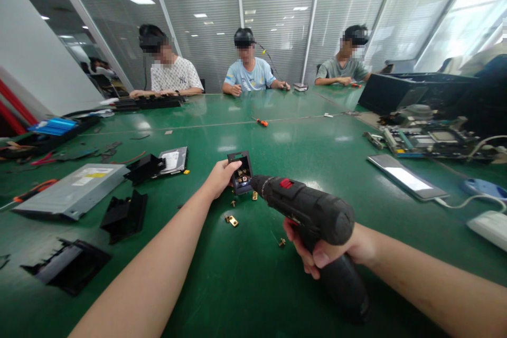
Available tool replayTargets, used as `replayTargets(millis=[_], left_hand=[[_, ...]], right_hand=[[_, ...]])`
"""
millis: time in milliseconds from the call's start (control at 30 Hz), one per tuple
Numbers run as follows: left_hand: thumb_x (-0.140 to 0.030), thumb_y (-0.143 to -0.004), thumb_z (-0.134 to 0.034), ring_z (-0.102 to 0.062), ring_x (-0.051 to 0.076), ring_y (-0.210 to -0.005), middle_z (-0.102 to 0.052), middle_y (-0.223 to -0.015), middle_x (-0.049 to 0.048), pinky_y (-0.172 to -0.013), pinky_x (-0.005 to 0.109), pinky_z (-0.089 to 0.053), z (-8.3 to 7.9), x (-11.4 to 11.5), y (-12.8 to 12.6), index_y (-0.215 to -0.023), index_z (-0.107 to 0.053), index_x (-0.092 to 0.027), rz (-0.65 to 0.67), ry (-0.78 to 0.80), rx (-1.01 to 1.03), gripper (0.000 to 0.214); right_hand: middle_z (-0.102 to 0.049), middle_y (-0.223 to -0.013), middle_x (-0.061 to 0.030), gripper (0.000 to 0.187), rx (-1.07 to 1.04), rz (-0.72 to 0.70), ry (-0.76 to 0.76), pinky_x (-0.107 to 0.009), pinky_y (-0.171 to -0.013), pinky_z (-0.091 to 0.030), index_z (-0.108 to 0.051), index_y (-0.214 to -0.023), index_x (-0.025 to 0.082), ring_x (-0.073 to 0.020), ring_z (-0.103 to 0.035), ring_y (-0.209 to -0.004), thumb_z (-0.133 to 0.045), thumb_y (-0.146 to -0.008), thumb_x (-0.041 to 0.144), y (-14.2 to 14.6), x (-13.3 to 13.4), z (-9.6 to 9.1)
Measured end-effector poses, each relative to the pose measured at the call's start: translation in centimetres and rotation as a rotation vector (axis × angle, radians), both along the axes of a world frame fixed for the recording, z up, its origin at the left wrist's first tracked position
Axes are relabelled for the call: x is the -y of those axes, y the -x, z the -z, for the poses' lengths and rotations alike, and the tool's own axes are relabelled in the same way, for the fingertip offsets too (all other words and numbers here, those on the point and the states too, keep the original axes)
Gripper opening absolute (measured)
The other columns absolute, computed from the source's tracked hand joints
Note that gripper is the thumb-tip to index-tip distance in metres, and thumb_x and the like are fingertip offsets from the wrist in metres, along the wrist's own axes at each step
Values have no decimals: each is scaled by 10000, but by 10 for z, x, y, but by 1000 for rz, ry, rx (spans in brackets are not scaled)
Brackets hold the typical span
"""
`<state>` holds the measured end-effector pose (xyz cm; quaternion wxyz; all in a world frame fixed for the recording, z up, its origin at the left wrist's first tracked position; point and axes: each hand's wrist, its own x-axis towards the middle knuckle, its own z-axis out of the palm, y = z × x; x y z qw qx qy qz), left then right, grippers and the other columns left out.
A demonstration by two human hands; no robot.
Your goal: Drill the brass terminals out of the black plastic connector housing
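Note:
My left hand (222, 178) grips a small black plastic housing (240, 186) by its left side, with the thumb over its edge. Brass-coloured metal parts show inside the housing. Wrapped round the handle of a black cordless drill (307, 203) is my right hand (328, 251). The drill's chuck points left at the housing's right edge; I cannot tell whether its tip touches. On the table below the housing lie a brass plate (233, 221), another brass piece (254, 196) and a small screw (233, 204). One more screw (282, 242) lies beside my right hand.
Black plastic housings (124, 216), a silver optical drive (75, 190) and a hard drive (174, 160) lie at left on the green table (206, 285). An orange screwdriver (262, 122) lies further back. At right are a phone (407, 177) and a circuit board (431, 137). Three people sit opposite.

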<state>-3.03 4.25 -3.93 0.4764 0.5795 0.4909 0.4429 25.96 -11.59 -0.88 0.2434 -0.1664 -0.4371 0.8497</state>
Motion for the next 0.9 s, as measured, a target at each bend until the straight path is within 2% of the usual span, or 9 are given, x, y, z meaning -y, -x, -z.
replayTargets(millis=[233,567,900], left_hand=[[-496,-770,-696,-638,180,-614,-685,-739,35,-628,315,-540,-1,0,1,-920,-681,-143,9,7,10,384],[-528,-759,-707,-634,182,-610,-681,-710,23,-617,302,-524,-9,8,-5,-875,-687,-147,-20,-40,-40,399],[-556,-774,-688,-602,166,-576,-664,-705,18,-567,285,-501,-9,8,-6,-886,-680,-147,-13,-25,-43,424]], right_hand=[[-747,-699,-4,471,8,19,-8,-237,-572,-619,-659,-974,126,-153,-741,-581,-945,-599,119,1,2,-4],[-757,-707,-9,478,10,-20,-38,-251,-573,-618,-646,-976,130,-172,-754,-600,-946,-604,137,-1,-3,6],[-743,-689,-3,497,43,11,-32,-230,-560,-603,-642,-957,127,-155,-735,-569,-967,-584,170,1,0,-1]])
